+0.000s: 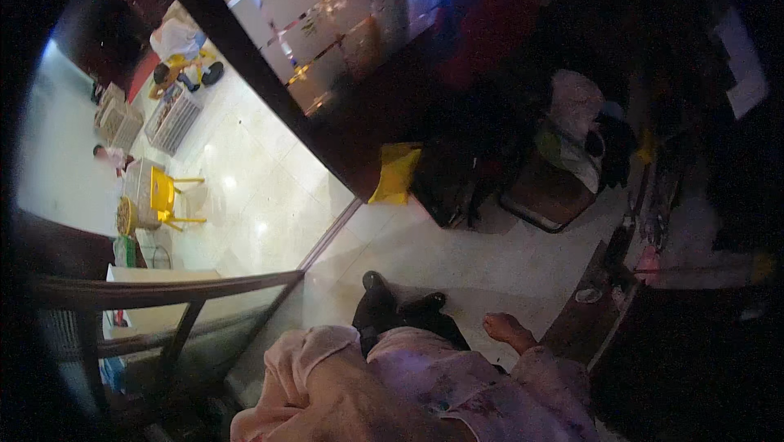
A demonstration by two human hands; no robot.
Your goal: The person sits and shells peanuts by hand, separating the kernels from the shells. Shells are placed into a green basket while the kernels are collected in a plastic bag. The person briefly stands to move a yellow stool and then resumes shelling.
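My right hand (pixel 508 330) hangs beside my body at the end of a pale sleeve, over the tiled floor (pixel 422 252). Its fingers look curled, but dim light hides whether they close on anything. My left hand is out of view; only the pale sleeve (pixel 312 344) on that side shows. Below me are my dark shoes (pixel 375 295). Nearest my right hand is the edge of a dark brown table or bench (pixel 572 319), with a small pale object (pixel 589 295) on it.
Ahead stands a dark-framed chair (pixel 545 191) piled with cloth or bags, beside a yellow packet-like object (pixel 395 172). An open doorway with a floor track (pixel 334 231) leads left to a bright room. There, people sit by crates (pixel 174 120) and a yellow chair (pixel 162 194). A dark-framed panel (pixel 184 289) swings in at left.
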